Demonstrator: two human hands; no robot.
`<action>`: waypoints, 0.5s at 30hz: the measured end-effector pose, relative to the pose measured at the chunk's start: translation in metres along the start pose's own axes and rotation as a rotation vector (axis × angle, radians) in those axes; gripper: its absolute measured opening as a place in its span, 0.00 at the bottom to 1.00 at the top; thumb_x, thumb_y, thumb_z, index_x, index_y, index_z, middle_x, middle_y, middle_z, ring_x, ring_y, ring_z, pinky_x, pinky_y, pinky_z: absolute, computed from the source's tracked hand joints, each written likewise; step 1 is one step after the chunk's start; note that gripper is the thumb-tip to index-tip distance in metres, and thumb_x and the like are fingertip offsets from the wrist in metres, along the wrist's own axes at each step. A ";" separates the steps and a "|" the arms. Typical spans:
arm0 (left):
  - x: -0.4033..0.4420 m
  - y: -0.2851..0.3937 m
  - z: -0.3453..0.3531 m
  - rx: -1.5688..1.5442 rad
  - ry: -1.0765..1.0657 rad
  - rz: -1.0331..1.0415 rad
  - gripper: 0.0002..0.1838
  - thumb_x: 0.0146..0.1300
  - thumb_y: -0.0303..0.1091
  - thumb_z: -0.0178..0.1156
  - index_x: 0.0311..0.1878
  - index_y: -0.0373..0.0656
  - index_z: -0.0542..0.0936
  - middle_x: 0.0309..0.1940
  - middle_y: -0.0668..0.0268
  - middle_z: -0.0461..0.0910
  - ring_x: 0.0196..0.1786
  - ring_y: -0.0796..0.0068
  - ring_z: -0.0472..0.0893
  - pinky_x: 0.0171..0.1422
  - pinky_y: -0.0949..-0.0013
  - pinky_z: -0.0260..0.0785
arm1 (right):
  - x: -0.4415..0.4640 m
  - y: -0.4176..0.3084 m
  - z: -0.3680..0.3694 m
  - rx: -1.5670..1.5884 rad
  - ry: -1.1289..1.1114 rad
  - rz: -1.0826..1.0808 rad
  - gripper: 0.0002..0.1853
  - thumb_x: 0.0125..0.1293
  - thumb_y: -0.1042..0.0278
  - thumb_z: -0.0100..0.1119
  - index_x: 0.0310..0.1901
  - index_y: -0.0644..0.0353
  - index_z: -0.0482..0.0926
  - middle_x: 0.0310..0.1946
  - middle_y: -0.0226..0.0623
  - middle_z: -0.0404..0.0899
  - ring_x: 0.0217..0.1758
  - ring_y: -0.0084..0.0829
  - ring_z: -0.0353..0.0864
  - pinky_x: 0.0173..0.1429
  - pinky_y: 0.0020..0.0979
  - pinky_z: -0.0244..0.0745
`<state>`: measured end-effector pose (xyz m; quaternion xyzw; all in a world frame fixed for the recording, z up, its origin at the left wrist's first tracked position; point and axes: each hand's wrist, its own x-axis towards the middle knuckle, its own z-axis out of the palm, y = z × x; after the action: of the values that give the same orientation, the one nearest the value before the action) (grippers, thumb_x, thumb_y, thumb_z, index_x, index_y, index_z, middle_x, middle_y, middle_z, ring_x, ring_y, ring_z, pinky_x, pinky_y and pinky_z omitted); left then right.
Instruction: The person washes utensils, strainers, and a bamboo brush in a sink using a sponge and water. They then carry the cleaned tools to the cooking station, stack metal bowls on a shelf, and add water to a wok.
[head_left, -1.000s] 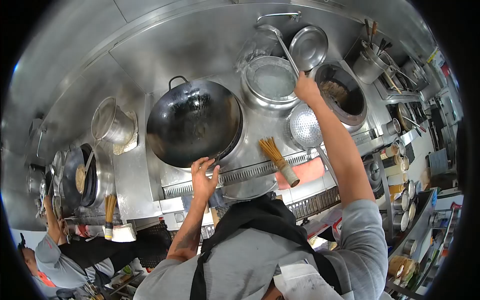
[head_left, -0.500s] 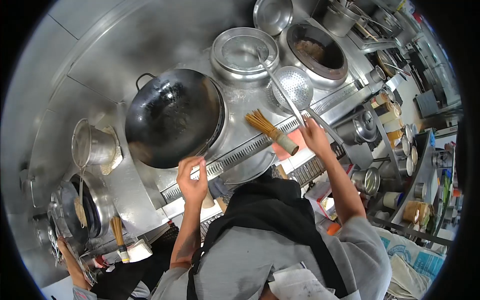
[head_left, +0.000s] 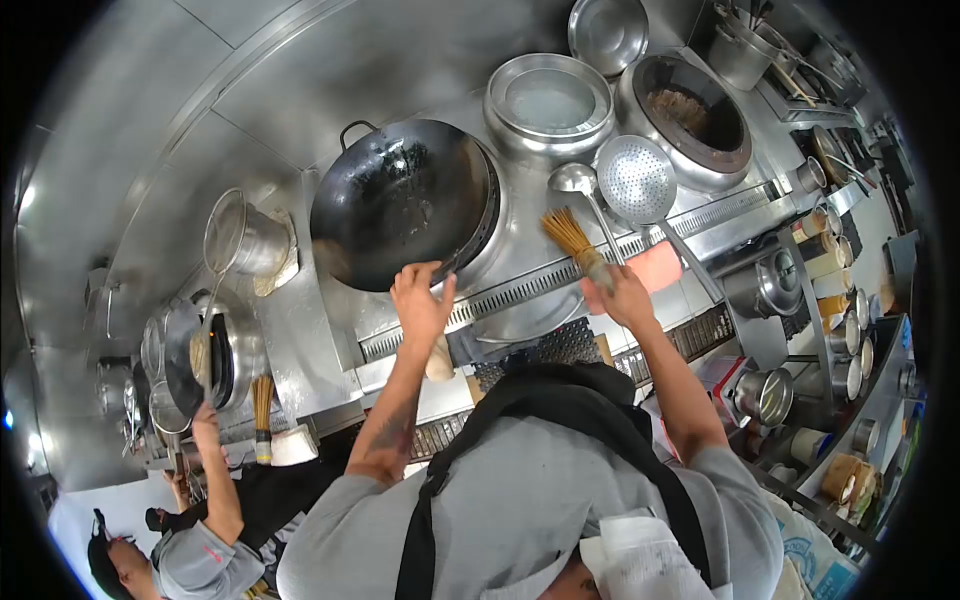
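Big black wok (head_left: 395, 215) sits on the left part of the steel range (head_left: 335, 325), its inside all shiny, with wet-looking streaks. Toward the back edge there's a steel pot (head_left: 549, 70) with cloudy water in it, and right of that a dark-walled pot (head_left: 740, 140) with some brown stuff down at the bottom, can't make out what. A round steel lid (head_left: 608, 38) leans behind those two.

Both forearms reach forward, elbows bent. Left hand (head_left: 420, 303) is loosely open at the wok's near rim, thumb well apart from the fingers; can't tell if the fingertips actually touch the metal. Right hand (head_left: 627, 300) is down low at the range's front edge, fingers curled around the butt end of a bamboo wok brush (head_left: 572, 235).

So the brush is right at that right hand, bristles pointing away toward the back and a bit left, sitting across the slotted strip (head_left: 530, 287) along the front edge. The ladle (head_left: 574, 179) lies just beside it, and the perforated skimmer (head_left: 637, 178) is right of the ladle.
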<state>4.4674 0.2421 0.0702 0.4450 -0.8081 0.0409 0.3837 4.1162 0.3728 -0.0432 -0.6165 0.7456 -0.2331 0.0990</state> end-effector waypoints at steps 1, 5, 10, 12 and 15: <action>-0.017 -0.019 0.021 -0.126 -0.130 -0.143 0.11 0.63 0.38 0.66 0.32 0.39 0.82 0.23 0.57 0.78 0.27 0.57 0.79 0.35 0.59 0.70 | 0.008 -0.001 0.002 -0.005 -0.116 0.042 0.28 0.64 0.58 0.58 0.63 0.64 0.72 0.48 0.60 0.77 0.47 0.58 0.80 0.52 0.49 0.77; -0.025 -0.023 0.045 -0.119 -0.326 -0.279 0.16 0.64 0.41 0.65 0.29 0.38 0.80 0.19 0.53 0.78 0.24 0.49 0.80 0.34 0.53 0.71 | 0.024 -0.008 0.014 0.000 -0.206 0.038 0.34 0.60 0.56 0.59 0.68 0.57 0.69 0.42 0.61 0.77 0.46 0.60 0.81 0.51 0.50 0.78; -0.018 -0.010 0.047 0.044 -0.381 -0.239 0.22 0.64 0.50 0.64 0.27 0.39 0.80 0.19 0.52 0.78 0.26 0.47 0.81 0.34 0.52 0.72 | 0.016 -0.001 0.025 -0.169 -0.506 0.072 0.35 0.74 0.51 0.43 0.76 0.64 0.53 0.52 0.69 0.76 0.54 0.57 0.78 0.59 0.51 0.73; -0.018 -0.010 0.048 0.083 -0.413 -0.249 0.25 0.63 0.54 0.65 0.25 0.39 0.80 0.19 0.51 0.78 0.27 0.46 0.81 0.35 0.51 0.72 | 0.017 -0.001 0.023 -0.150 -0.503 0.031 0.36 0.73 0.52 0.47 0.75 0.64 0.54 0.51 0.67 0.77 0.56 0.58 0.77 0.59 0.50 0.73; -0.016 -0.008 0.048 0.102 -0.400 -0.232 0.27 0.62 0.55 0.65 0.22 0.38 0.80 0.18 0.51 0.77 0.26 0.44 0.80 0.34 0.51 0.72 | 0.004 0.001 0.009 -0.098 -0.285 -0.115 0.34 0.68 0.57 0.56 0.72 0.64 0.60 0.50 0.61 0.78 0.57 0.58 0.76 0.59 0.49 0.74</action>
<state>4.4503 0.2283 0.0235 0.5531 -0.8082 -0.0519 0.1953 4.1183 0.3673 -0.0506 -0.6891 0.6978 -0.1118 0.1601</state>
